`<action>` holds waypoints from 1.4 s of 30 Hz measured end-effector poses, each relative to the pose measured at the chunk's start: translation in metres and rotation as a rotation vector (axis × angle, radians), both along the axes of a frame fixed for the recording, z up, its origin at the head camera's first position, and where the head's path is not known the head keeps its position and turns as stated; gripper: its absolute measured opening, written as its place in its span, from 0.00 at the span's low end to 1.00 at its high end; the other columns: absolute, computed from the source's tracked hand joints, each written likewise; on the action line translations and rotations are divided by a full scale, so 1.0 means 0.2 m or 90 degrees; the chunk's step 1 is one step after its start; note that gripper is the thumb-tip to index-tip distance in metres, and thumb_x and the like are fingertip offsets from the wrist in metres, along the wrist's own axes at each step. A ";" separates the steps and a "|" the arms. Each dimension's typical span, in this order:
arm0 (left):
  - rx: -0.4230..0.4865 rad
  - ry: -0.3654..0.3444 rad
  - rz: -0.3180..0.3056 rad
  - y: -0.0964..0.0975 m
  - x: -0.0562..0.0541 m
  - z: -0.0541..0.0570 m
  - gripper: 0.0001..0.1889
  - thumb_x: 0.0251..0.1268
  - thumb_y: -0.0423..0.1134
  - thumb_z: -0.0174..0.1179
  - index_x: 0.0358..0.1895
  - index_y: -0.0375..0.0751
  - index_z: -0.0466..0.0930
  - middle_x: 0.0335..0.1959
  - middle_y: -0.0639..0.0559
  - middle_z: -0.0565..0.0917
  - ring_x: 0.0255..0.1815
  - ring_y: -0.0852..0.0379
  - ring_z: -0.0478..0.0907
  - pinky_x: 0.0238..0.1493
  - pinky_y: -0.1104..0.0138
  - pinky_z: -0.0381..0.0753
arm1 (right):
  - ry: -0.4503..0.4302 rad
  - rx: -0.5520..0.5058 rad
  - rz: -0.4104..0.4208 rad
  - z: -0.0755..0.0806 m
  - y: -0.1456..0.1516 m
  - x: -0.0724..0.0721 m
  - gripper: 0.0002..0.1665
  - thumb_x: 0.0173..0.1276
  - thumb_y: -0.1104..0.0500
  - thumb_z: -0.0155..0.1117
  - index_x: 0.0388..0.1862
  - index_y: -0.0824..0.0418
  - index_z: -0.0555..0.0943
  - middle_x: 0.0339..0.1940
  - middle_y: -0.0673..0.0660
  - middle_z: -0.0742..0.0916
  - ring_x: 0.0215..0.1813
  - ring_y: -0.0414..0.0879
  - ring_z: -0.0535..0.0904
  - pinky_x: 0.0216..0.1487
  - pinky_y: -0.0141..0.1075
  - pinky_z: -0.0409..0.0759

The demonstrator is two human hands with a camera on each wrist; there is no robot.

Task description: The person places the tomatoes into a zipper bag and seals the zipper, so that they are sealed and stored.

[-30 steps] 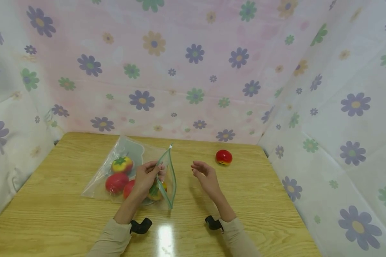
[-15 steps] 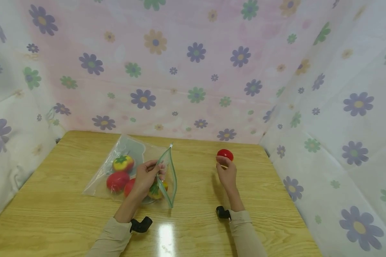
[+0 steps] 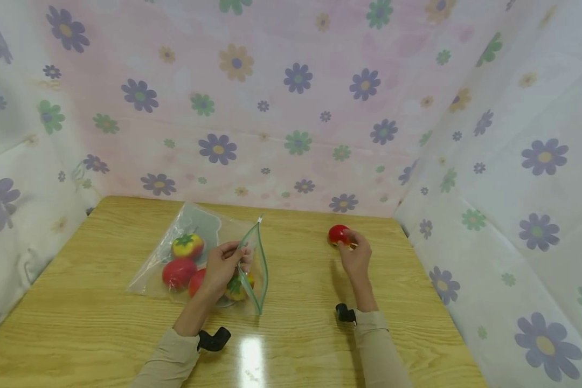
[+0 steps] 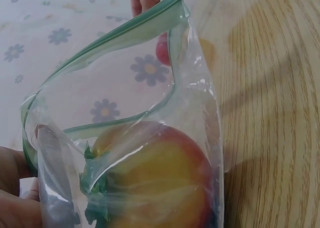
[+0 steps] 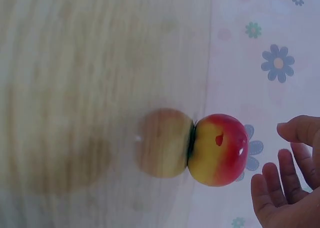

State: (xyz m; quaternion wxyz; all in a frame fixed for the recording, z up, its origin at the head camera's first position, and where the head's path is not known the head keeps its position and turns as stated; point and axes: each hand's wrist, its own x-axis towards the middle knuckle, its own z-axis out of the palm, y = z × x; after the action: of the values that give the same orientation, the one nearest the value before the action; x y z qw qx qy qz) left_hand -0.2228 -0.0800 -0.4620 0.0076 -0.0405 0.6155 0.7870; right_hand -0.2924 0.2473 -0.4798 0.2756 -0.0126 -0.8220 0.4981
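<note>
My left hand (image 3: 221, 269) pinches the rim of a clear zip bag (image 3: 212, 229) with a green closure. The bag lies on its side, its mouth spread open toward the right. Several red and yellow tomato-like fruits (image 3: 179, 273) are inside; a fruit with a green leafy top (image 4: 160, 175) sits near the mouth in the left wrist view. My right hand (image 3: 356, 256) is beside a loose red and yellow fruit (image 3: 337, 234). In the right wrist view its fingers are spread and loosely bent, with a gap to that fruit (image 5: 220, 150), which rests leafy side down.
Everything stands on a wood-grain table (image 3: 296, 334). Flower-patterned cloth (image 3: 267, 129) hangs behind it and along both sides. A black wrist mount (image 3: 214, 339) sticks out at the left cuff, another mount (image 3: 345, 313) at the right.
My right hand has moved rightward and away from me, from beside the bag's mouth to the loose fruit. The left hand keeps its pinch on the bag.
</note>
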 end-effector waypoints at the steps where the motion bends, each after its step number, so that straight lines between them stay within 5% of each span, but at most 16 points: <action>1: 0.002 -0.001 0.000 0.00 0.00 0.00 0.15 0.77 0.32 0.56 0.57 0.22 0.76 0.32 0.55 0.86 0.26 0.64 0.83 0.28 0.73 0.84 | -0.003 0.001 0.001 0.01 0.00 0.00 0.17 0.61 0.77 0.68 0.50 0.77 0.82 0.50 0.74 0.85 0.52 0.69 0.80 0.55 0.61 0.80; 12: 0.003 -0.004 -0.004 0.00 0.01 0.01 0.15 0.78 0.33 0.56 0.56 0.22 0.76 0.31 0.55 0.86 0.24 0.64 0.82 0.28 0.73 0.84 | -0.176 0.057 0.025 0.03 0.08 -0.08 0.40 0.69 0.66 0.68 0.73 0.79 0.61 0.67 0.79 0.71 0.67 0.72 0.68 0.69 0.62 0.70; 21: 0.005 -0.008 -0.001 0.00 0.01 0.00 0.15 0.77 0.33 0.57 0.56 0.23 0.77 0.31 0.56 0.86 0.23 0.64 0.82 0.28 0.74 0.84 | -0.318 0.069 0.093 0.01 0.14 -0.14 0.47 0.75 0.53 0.63 0.78 0.76 0.52 0.75 0.77 0.63 0.75 0.70 0.61 0.74 0.60 0.66; 36: -0.028 -0.010 -0.002 0.00 0.00 0.01 0.15 0.77 0.34 0.57 0.57 0.24 0.78 0.30 0.56 0.87 0.24 0.65 0.82 0.25 0.76 0.77 | -0.338 0.054 0.092 -0.02 0.19 -0.20 0.45 0.72 0.52 0.66 0.77 0.74 0.59 0.74 0.75 0.68 0.72 0.68 0.67 0.71 0.58 0.72; 42: -0.003 -0.003 -0.004 0.00 0.00 0.01 0.15 0.78 0.32 0.56 0.57 0.22 0.76 0.31 0.56 0.86 0.25 0.64 0.82 0.28 0.74 0.83 | -0.325 0.014 0.107 0.00 0.21 -0.21 0.39 0.70 0.54 0.71 0.72 0.72 0.69 0.69 0.72 0.76 0.64 0.62 0.76 0.54 0.41 0.84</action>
State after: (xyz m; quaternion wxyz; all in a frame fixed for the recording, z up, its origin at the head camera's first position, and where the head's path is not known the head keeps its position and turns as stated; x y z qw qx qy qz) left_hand -0.2221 -0.0796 -0.4593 0.0114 -0.0399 0.6173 0.7856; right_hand -0.3342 0.2885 -0.4806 0.0173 -0.0669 -0.8684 0.4911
